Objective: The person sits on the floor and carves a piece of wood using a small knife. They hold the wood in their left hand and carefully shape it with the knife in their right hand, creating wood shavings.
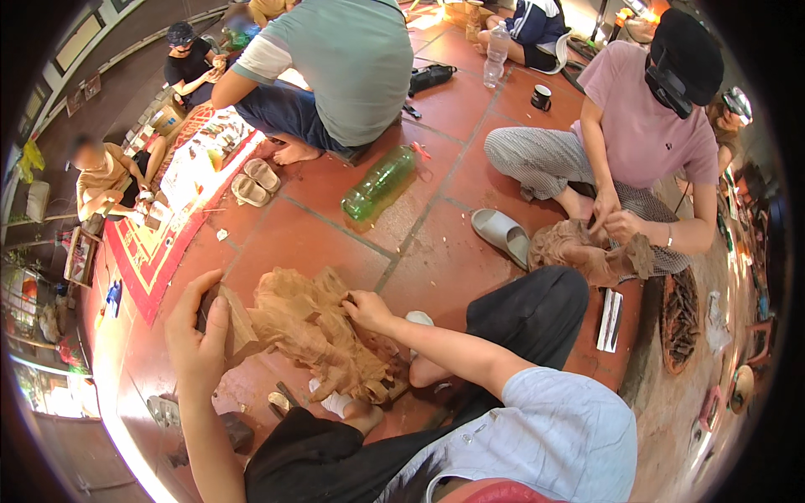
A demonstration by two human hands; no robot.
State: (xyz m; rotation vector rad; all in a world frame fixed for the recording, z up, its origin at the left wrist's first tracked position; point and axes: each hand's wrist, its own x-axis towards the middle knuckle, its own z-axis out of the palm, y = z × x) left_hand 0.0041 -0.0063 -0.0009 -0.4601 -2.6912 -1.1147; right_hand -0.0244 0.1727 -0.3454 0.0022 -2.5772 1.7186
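Observation:
A carved wooden sculpture (pixel 314 335), pale brown with deep folds and ragged edges, lies tilted across the floor between my legs. My left hand (pixel 199 331) is wrapped round its squared block end, thumb on the near face and fingers behind. On the carving's upper right side rests my right hand (pixel 369 312), its fingers pinched together against the wood. Whatever small thing those fingers may hold is hidden. Near my left foot lie narrow tools (pixel 283 400), partly covered by my leg.
A green plastic bottle (pixel 379 183) lies beyond the carving, near beige sandals (pixel 254 182) and a grey slipper (pixel 501 235). At right, a person in pink (pixel 646 134) handles another wooden carving (pixel 579 251). A person in grey-green (pixel 356 75) sits ahead, beside a red mat (pixel 155 277).

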